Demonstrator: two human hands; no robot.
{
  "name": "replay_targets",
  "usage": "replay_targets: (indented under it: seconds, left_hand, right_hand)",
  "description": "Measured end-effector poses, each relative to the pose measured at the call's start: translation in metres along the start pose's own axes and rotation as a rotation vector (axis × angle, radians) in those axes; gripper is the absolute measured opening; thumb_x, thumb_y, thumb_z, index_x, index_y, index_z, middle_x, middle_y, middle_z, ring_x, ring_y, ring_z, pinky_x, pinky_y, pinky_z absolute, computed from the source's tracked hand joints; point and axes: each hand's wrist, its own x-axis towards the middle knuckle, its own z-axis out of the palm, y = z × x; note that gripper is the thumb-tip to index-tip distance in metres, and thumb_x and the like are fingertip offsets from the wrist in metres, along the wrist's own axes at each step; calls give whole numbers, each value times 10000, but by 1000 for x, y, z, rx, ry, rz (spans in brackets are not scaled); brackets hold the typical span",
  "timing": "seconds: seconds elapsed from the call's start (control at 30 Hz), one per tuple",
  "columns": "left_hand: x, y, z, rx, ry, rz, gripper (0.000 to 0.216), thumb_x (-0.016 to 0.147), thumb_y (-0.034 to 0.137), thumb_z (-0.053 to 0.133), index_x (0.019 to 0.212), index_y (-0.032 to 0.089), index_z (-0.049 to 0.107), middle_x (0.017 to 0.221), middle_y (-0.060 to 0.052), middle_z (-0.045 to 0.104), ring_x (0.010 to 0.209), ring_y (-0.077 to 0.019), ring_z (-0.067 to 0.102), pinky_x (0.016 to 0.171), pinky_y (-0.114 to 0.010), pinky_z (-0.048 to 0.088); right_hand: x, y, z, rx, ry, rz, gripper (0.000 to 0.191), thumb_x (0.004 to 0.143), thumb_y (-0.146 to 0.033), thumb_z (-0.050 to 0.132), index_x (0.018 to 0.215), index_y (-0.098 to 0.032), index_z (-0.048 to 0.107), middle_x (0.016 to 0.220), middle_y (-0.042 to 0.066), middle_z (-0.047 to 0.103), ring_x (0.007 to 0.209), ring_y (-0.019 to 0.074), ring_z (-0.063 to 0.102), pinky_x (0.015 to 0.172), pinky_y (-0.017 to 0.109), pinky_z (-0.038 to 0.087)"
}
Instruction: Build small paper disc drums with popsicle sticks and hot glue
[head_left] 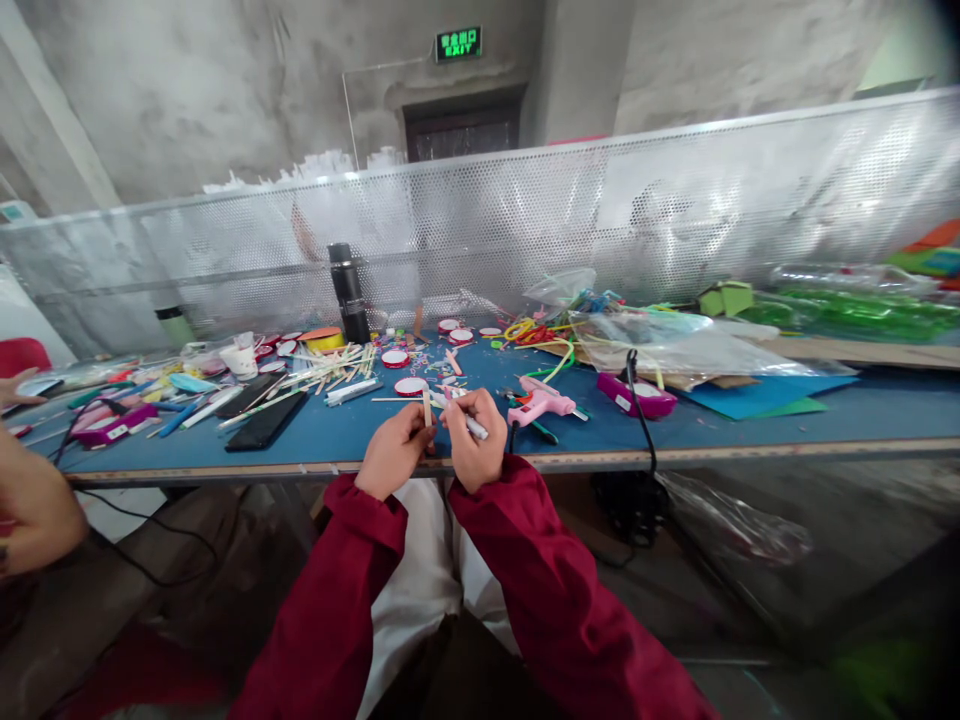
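Note:
At the table's front edge my left hand (395, 449) pinches a flat wooden craft stick (427, 408), held roughly upright. Close beside it on the right, my right hand (475, 438) is closed around a white marker pen (476, 428) whose end pokes out to the lower right. The pen's tip is too small to make out clearly, but it points toward the stick. Behind my hands lies a small round red-rimmed drum shape (410, 386). A pink hot glue gun (546, 402) lies just right of my right hand.
Black phone (266, 422), loose sticks (341, 366) and a black bottle (349, 293) stand or lie to the left. Rightward are a purple box (636, 396) with a cable, plastic bags (652, 345) and blue sheets (772, 392). Another person's arm (34, 500) reaches in at far left.

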Motion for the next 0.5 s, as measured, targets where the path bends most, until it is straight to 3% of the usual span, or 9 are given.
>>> replay_targets:
  seconds: [0.5]
  left_hand:
    - [-1, 2, 0, -16, -9, -34, 160, 894, 269, 523, 1020, 209, 600, 730, 6, 661, 597, -157, 604, 560, -253, 446]
  right_hand:
    - [1, 3, 2, -3, 22, 11, 183, 953, -341, 561, 802, -237, 556, 735, -5, 604, 701, 160, 564, 653, 293, 462]
